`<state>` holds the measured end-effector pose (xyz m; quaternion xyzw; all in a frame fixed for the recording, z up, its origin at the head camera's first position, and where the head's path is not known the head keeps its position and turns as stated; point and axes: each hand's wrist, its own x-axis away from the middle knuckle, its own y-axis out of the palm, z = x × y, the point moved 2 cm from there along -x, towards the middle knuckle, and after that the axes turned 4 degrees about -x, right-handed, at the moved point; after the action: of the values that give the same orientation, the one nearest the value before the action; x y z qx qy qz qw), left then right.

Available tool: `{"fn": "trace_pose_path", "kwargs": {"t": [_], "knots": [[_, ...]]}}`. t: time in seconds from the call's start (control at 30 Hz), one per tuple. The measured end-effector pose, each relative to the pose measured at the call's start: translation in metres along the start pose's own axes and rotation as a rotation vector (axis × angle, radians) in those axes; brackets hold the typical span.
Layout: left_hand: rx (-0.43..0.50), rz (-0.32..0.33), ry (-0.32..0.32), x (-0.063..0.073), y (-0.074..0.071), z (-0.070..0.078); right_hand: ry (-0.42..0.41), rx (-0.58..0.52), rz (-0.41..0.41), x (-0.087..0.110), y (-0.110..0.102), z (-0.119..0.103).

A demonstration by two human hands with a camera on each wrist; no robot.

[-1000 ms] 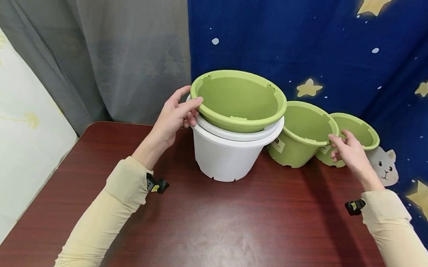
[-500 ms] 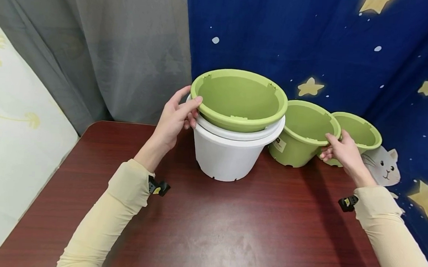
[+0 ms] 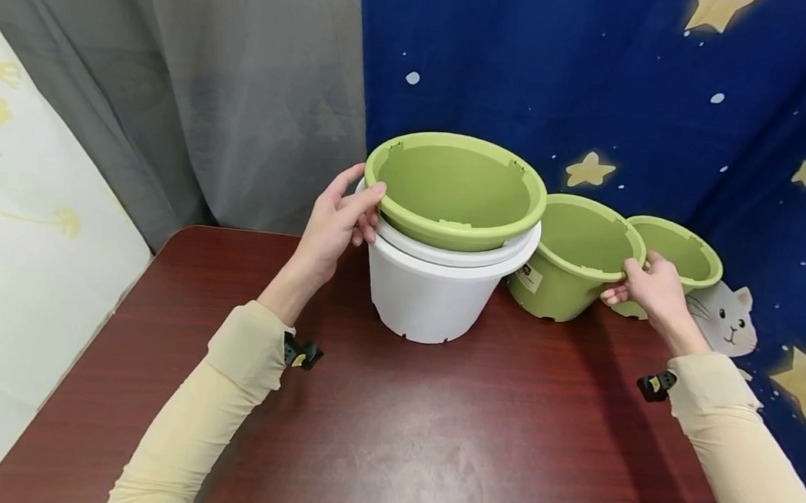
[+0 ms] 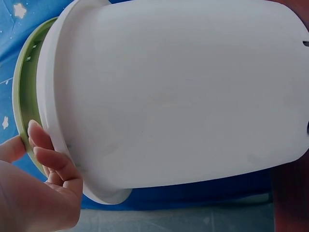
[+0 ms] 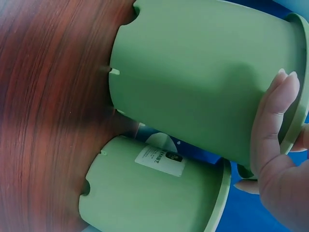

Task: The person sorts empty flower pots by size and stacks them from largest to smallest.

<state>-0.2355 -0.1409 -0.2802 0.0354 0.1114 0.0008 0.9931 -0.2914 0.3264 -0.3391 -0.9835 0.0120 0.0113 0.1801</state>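
Note:
My left hand (image 3: pixel 328 224) pinches the left rim of a green plastic flower pot (image 3: pixel 456 182), thumb over the edge and fingers below it. That pot sits slightly tilted inside a stack of white pots (image 3: pixel 427 303), where two white rims show. In the left wrist view, the fingertips lie close to the white rim (image 4: pixel 54 92). To the right, my right hand (image 3: pixel 655 291) grips the right rim of a second green pot (image 3: pixel 584 236). The right wrist view shows fingers (image 5: pixel 270 125) along its outer wall, under the rim.
A third green pot (image 3: pixel 683 253) stands behind the right hand, partly hidden; its white label (image 5: pixel 161 160) shows in the right wrist view. All pots stand on a dark red wooden table (image 3: pixel 399 436). Grey (image 3: pixel 261 81) and blue starry curtains (image 3: pixel 498 57) hang close behind.
My right hand has moved left onto the second green pot's rim and closed on it. The left hand keeps its hold; the pots look unmoved apart from a slight camera shift.

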Motion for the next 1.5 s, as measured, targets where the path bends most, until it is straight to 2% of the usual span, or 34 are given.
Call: {"fn": "trace_pose_path", "kwargs": {"t": [0.33,0.57,0.77,0.97,1.07,1.17,1.5], "knots": [[-0.021,-0.014,0.04,0.001,-0.002,-0.001,-0.015,-0.016,0.038,0.013,-0.012,-0.022],[-0.038,-0.03,0.047,0.0,-0.002,-0.003,0.005,-0.137,0.02,0.023,-0.024,-0.042],[-0.056,-0.031,0.049,-0.002,0.0,-0.003,0.033,-0.171,0.016,0.028,-0.035,-0.056],[-0.09,-0.028,0.046,-0.002,0.004,-0.003,0.027,-0.178,0.056,0.032,-0.047,-0.067],[-0.095,-0.028,0.052,-0.002,0.006,-0.002,0.025,-0.246,0.07,0.033,-0.054,-0.073],[-0.099,-0.031,0.058,-0.002,0.007,-0.002,0.019,-0.268,0.09,0.034,-0.059,-0.079],[-0.097,-0.019,0.068,-0.002,0.007,-0.002,0.003,-0.253,0.132,0.034,-0.069,-0.1]]}}
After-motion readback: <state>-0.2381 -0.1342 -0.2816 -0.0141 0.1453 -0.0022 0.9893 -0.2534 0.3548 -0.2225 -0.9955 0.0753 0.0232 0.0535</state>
